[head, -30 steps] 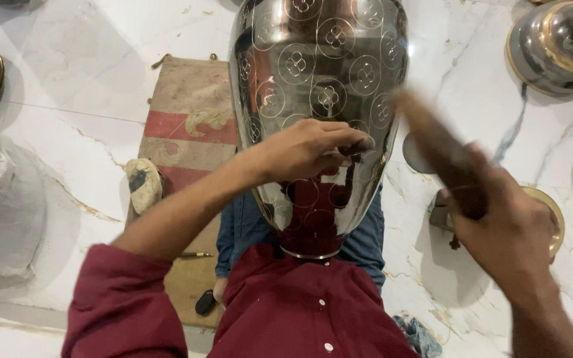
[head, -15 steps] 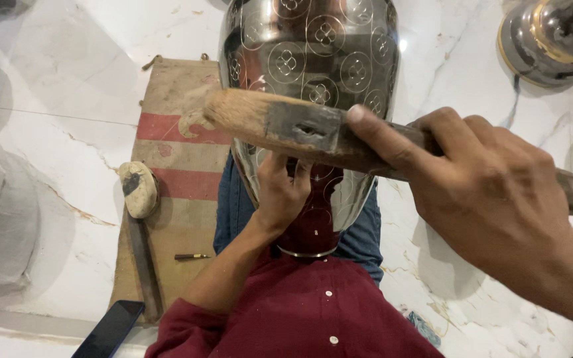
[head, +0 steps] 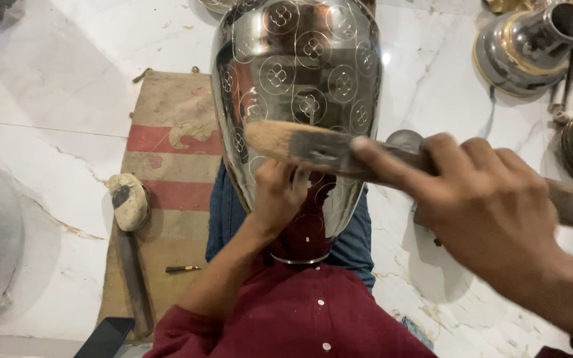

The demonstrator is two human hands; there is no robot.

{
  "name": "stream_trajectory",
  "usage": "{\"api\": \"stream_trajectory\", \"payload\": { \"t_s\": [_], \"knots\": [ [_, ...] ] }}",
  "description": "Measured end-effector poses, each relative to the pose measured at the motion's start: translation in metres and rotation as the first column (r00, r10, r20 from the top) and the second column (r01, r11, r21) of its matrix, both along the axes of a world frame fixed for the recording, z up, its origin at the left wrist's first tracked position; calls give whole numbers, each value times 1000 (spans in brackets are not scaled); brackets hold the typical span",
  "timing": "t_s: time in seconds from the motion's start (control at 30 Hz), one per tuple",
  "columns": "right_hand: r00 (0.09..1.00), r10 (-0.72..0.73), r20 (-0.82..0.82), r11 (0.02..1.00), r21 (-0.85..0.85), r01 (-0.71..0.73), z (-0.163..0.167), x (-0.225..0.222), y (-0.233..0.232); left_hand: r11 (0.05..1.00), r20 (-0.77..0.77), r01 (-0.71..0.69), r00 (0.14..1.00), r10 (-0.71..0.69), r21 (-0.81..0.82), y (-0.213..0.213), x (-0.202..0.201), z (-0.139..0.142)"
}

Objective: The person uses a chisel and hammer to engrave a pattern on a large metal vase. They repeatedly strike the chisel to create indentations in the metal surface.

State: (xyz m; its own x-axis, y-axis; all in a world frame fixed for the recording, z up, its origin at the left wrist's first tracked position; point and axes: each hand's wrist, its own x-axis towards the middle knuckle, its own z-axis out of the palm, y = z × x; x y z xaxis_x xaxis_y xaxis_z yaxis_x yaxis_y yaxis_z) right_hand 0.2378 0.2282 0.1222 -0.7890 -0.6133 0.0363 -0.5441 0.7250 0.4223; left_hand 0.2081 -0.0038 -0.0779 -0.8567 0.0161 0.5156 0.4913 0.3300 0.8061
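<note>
A large shiny metal pot [head: 296, 79] with engraved circle-and-flower patterns rests on my lap, its mouth toward me. My left hand [head: 278, 193] presses against the pot's lower wall; a small tool may be under the fingers, but I cannot tell. My right hand [head: 492, 202] grips a long wooden mallet [head: 313, 147] by its handle. The mallet's worn head lies across the front of the pot, close to my left fingers.
A burlap mat with red stripes [head: 170, 159] lies on the marble floor at left, with a stone-headed tool [head: 129, 202] and a small pencil-like piece [head: 182, 269] on it. A dark phone [head: 104, 337] lies at the bottom left. Other metal vessels [head: 532, 43] stand at the upper right.
My right hand has brought the mallet from the raised right side down across the pot. My left hand slid lower on the pot's wall.
</note>
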Motion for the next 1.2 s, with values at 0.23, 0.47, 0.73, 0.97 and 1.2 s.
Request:
{"api": "stream_trajectory", "payload": {
  "t_s": [0.23,0.47,0.73,0.97,1.2],
  "knots": [
    [824,-292,486,318,-763,563,-123,20,42,811,-18,9,1000,2,585,-26,-18,-2],
    [645,170,745,-625,-425,655,-274,70,-31,551,131,-209,975,179,808,-37,-44,-17],
    [615,249,748,-581,-393,713,-260,62,-41,566,107,-186,980,171,803,-48,-53,-10],
    [543,221,810,-577,-340,743,-244,59,-51,554,124,-181,983,138,813,-51,-57,-9],
    [556,265,788,-596,-319,737,-252,59,-48,569,149,-187,982,115,801,-51,-54,-8]
  ]
}}
